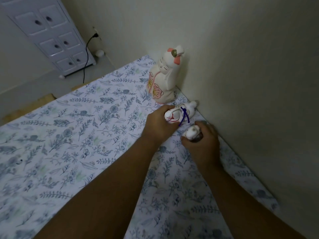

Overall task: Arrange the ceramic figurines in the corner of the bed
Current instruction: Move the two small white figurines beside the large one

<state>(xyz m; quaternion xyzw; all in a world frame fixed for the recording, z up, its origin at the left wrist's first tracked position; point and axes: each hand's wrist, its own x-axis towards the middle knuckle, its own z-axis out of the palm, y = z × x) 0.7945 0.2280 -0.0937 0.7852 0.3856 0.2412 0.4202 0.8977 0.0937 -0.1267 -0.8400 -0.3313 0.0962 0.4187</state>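
A tall white rabbit figurine point(163, 78) with pink ears and flower patterns stands upright in the bed's corner, close to the wall. Just in front of it, my left hand point(158, 125) grips a smaller white figurine point(179, 112) with red lines and a purple cord, held low over the sheet. My right hand point(201, 142) is closed around a small white figurine point(190, 132) with a dark base, next to the wall. The two small figurines sit close together, a little apart.
The bed point(69, 135) carries a blue floral sheet and meets the wall point(241, 83) on the right. A white drawer cabinet point(51, 37) stands on the floor beyond the bed's far edge, with a black cable point(87, 54) plugged into a wall socket.
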